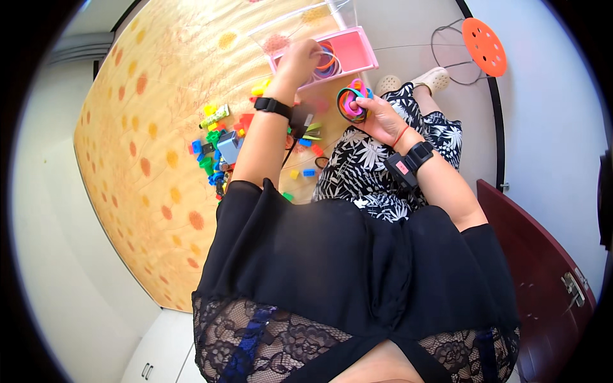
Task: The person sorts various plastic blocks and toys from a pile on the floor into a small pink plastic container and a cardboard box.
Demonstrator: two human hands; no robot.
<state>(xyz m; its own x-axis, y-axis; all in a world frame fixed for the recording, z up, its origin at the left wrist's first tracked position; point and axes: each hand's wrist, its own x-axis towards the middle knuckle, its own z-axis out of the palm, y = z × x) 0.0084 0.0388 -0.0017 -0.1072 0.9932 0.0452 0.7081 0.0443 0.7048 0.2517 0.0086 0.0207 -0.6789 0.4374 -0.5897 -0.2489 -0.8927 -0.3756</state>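
Observation:
At the near left end of a pink box [361, 51] with a clear lid [341, 14], my left hand [300, 62] is closed at the fingertips. A pale hair tie [341, 62] loops out from those fingers, above a pile of purple, orange and other hair ties in the box. My right hand [381, 120] grips a bundle of bright hair ties [350, 105], pink, teal, dark and orange among them, just in front of the box. Its thumb presses on the bundle. Each wrist has a black strap with a small device.
Building blocks [214, 150] in several colours lie heaped left of my left forearm, with a small tube [215, 116] among them. Loose blocks [310, 173] are scattered near my lap. An orange round stool [484, 46] stands at the far right, and a dark red panel [536, 255] is at my right.

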